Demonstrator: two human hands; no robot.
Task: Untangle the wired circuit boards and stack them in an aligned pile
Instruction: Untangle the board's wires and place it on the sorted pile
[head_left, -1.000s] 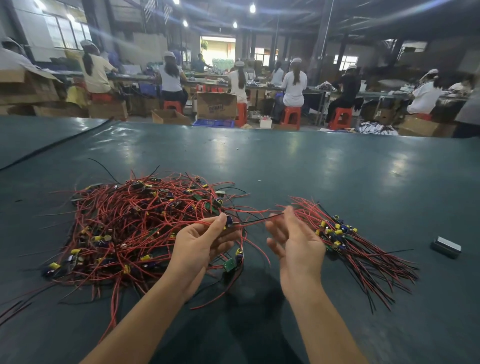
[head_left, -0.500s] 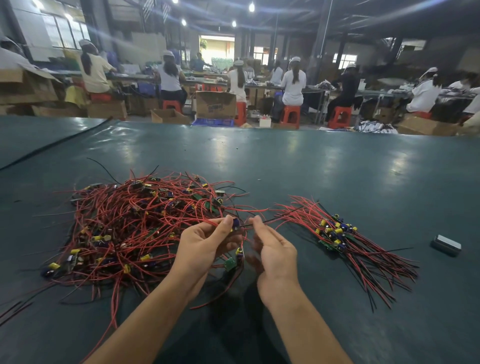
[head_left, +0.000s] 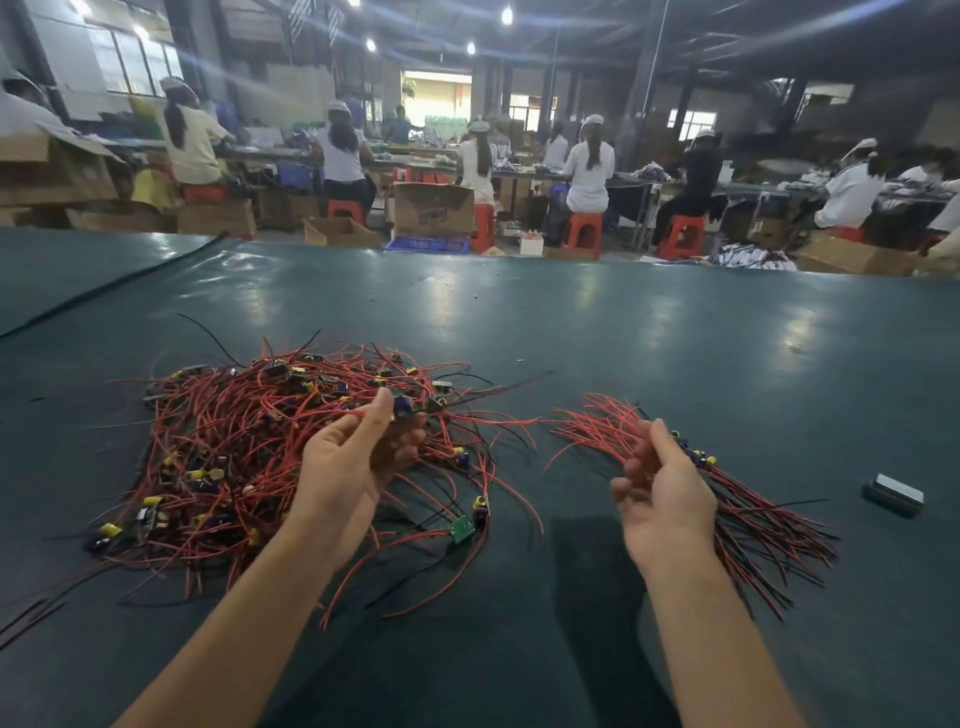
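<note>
Right hand (head_left: 667, 499) rightward, off board (head_left: 403, 406).

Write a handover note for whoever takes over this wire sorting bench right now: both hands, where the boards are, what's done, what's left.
Left hand: pinches one wired board over the tangled heap.
Right hand: fingers loosely curled, nothing visible in its grip, beside the sorted pile.
Done: that small pile, wires roughly parallel, on the table to the right.
Left: most boards lie in the heap; free the held one, add it, repeat.
</note>
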